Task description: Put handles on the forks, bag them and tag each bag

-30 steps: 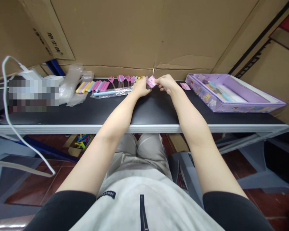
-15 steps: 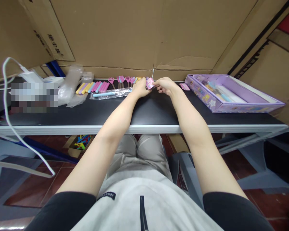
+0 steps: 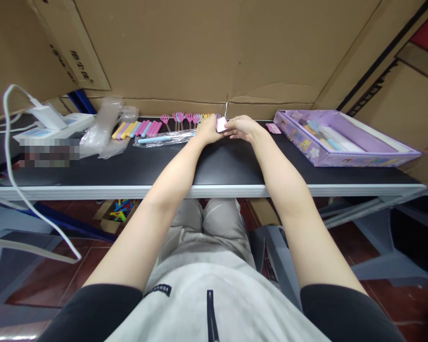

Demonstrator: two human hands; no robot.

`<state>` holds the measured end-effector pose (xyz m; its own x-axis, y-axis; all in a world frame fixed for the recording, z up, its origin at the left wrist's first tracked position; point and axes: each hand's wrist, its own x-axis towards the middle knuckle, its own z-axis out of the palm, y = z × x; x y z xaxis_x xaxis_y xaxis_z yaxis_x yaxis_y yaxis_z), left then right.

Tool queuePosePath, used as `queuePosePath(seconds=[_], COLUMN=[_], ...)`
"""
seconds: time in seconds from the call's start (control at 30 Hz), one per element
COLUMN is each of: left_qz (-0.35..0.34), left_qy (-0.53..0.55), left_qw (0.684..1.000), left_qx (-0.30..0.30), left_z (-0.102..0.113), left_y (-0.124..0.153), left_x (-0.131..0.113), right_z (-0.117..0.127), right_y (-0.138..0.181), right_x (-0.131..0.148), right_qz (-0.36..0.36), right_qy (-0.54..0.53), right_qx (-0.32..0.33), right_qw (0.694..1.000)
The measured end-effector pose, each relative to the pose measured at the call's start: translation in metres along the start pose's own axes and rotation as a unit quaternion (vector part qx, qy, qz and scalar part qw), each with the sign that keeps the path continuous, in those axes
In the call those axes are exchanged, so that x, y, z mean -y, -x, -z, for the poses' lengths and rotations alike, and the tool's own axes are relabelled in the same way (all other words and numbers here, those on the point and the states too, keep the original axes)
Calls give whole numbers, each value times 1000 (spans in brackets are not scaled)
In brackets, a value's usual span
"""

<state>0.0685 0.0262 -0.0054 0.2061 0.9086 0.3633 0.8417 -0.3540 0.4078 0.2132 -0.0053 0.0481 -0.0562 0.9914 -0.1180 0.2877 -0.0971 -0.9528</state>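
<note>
pink glossy card (image 3: 221,125) is pinched by right fingers (image 3: 231,128); left fingers (image 3: 211,122), grip unclear, meet crinkled plastic sleeve (image 3: 174,137).

Card (image 3: 221,124): pink printed face showing earlier, now mostly whitish, pink at edge; whether folded or just tilted, cannot tell. Right hand (image 3: 244,126) shifted slightly left, closer to left hand (image 3: 208,129); its fingers (image 3: 233,133), curled before, now straighter, along card's lower right. Far left: pixelated patch (image 3: 50,153) smaller, more of power strip (image 3: 76,123) showing.
</note>
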Motion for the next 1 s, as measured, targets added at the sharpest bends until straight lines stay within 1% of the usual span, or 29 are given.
queuePosePath(seconds=[0.17, 0.37, 0.57, 0.7, 0.9, 1.0], left_qz=[-4, -7, 19, 22, 12, 13], left_qy=[0, -6, -39, -38, -25, -27], left_qw=[1000, 1000, 999, 999, 1000, 1000], left_qx=[-9, 4, 12, 14, 3, 7], left_z=[0, -1, 1, 1, 0, 0], left_y=[1, -1, 1, 1, 1, 2], left_x=[-3, -1, -2, 1, 3, 1], right_z=[-2, -3, -2, -2, 0, 0], right_y=[-1, -7, -12, -11, -9, -8], right_x=[0, -3, -5, -5, -5, -4], right_qz=[3, 26, 34, 36, 28, 21], right_qy=[7, 40, 75, 69, 39, 42], right_qx=[-34, -68, -100, -93, -42, -45], right_qw=[999, 997, 992, 993, 998, 998])
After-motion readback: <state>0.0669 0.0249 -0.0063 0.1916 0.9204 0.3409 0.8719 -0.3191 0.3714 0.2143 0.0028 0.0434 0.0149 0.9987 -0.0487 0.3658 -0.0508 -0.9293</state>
